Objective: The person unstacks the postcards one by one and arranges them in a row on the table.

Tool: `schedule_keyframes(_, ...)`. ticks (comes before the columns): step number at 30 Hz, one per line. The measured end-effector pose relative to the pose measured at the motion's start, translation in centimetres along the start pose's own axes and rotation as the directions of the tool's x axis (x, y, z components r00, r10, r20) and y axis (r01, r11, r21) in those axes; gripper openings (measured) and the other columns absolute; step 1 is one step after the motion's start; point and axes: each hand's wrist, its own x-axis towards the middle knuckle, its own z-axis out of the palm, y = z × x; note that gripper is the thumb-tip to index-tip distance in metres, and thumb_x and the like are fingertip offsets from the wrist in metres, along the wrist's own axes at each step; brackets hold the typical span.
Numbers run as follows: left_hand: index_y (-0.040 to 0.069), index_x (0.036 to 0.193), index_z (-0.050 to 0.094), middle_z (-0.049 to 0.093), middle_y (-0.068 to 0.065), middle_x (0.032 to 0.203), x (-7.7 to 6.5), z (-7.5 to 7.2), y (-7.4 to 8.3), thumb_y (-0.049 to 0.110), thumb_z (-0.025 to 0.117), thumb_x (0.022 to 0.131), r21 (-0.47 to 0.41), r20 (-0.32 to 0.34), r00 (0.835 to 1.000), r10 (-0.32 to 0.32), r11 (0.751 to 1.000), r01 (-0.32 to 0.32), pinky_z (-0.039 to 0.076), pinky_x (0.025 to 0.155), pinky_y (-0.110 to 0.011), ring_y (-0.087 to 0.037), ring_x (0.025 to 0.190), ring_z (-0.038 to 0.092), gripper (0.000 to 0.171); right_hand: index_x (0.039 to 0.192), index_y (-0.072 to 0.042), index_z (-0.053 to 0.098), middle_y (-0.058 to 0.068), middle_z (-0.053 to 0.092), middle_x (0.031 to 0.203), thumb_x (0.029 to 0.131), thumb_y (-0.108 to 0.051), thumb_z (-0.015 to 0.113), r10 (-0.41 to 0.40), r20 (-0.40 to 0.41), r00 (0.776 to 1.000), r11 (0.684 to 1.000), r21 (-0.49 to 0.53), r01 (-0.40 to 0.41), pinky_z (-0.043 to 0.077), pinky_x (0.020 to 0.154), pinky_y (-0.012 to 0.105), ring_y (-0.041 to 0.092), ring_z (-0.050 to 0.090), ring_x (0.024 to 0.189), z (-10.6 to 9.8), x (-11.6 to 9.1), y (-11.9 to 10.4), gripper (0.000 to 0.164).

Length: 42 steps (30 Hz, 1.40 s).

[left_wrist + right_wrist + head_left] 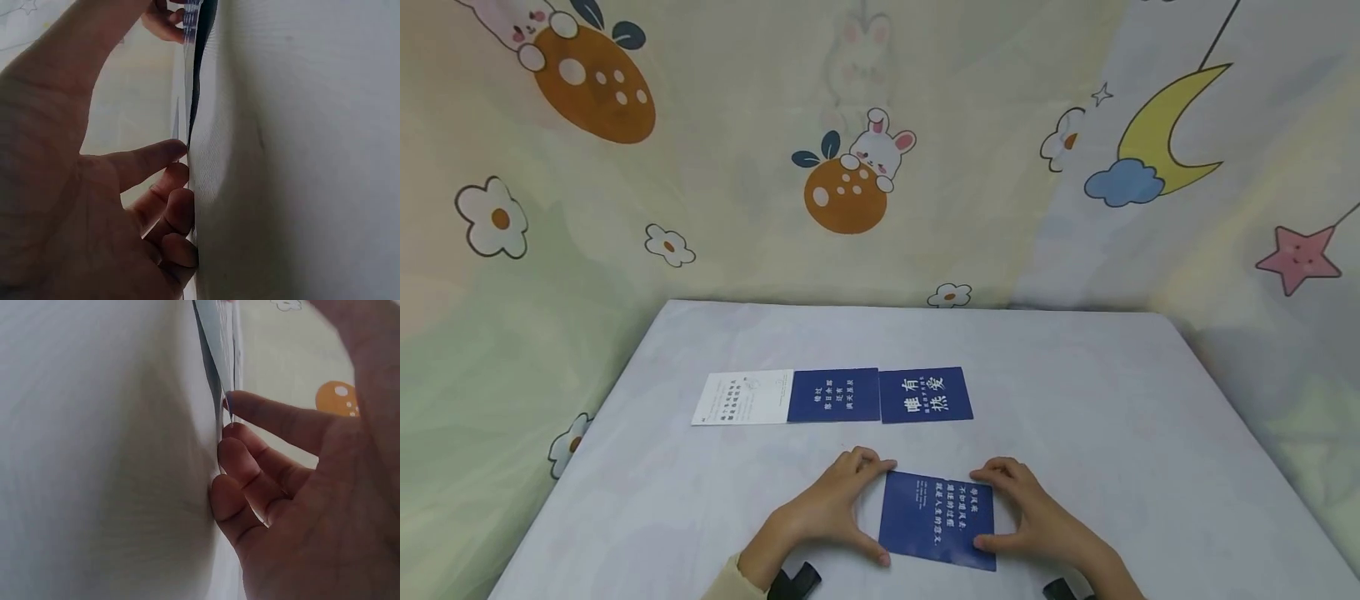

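Note:
A dark blue card (917,521) printed with white characters lies near the front of the white table, slightly turned. At its left side is my left hand (831,504), thumb and index finger spread by the two left corners; whether they touch it is hard to tell. My right hand (1037,521) holds the right side, index finger at the far edge and thumb over the near part. In the right wrist view, the card's edge (212,347) stands a little off the cloth beside the index fingertip. Curled fingers of the left hand (134,212) rest against the tabletop in the left wrist view.
Farther back, a white card (741,398), a blue card (833,396) and another blue card (927,395) form a row, edges close together. White cloth covers the table (1112,417). Behind it hangs a printed curtain (737,167) with rabbits, flowers and a moon.

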Motion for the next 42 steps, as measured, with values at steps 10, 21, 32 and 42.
schedule_keyframes(10,0.022,0.144,0.045,0.042,0.005,0.126,0.02,-0.04,-0.09,0.054,0.091,0.054,0.083,0.007,0.999,0.052,0.995,-0.052,0.041,0.096,-0.034,-0.012,0.107,0.038,0.106,0.14,-0.021,0.05,0.001,0.044,0.133,0.054,-0.071,0.081,-0.046,0.032,0.998,0.994,-0.101,0.049,0.044,0.094,0.058,0.027,0.041,0.119,0.11,-0.62,-0.46,0.104)
schedule_keyframes(21,0.027,0.141,0.048,0.043,0.006,0.126,0.35,0.26,-0.4,0.054,0.091,0.054,0.077,-0.01,0.998,0.055,0.996,-0.054,0.04,0.096,-0.034,-0.011,0.106,0.038,0.101,0.14,-0.022,0.05,0.006,0.043,0.135,0.056,-0.069,0.081,-0.036,0.029,0.999,0.994,-0.099,0.038,0.042,0.095,0.062,0.032,0.04,0.122,0.04,-0.53,-0.36,0.101)
schedule_keyframes(32,0.021,0.143,0.046,0.043,0.005,0.128,0.24,0.45,-0.43,0.053,0.091,0.055,0.073,-0.002,0.997,0.083,0.994,-0.083,0.04,0.097,-0.034,-0.012,0.109,0.038,0.104,0.137,-0.02,0.049,0.006,0.043,0.132,0.055,-0.07,0.08,-0.038,0.038,0.999,0.994,-0.1,0.041,0.044,0.094,0.059,0.029,0.04,0.12,0.41,-0.7,-0.35,0.101)
schedule_keyframes(42,0.021,0.142,0.045,0.049,0.01,0.121,0.37,0.38,-0.55,0.05,0.091,0.057,0.045,-0.012,0.994,0.113,0.993,-0.113,0.04,0.1,-0.033,-0.008,0.107,0.042,0.101,0.13,-0.019,0.049,-0.004,0.04,0.121,0.06,-0.068,0.081,-0.033,0.023,0.999,0.996,-0.087,0.034,0.045,0.092,0.052,0.02,0.039,0.112,0.51,-0.72,-0.71,0.091)
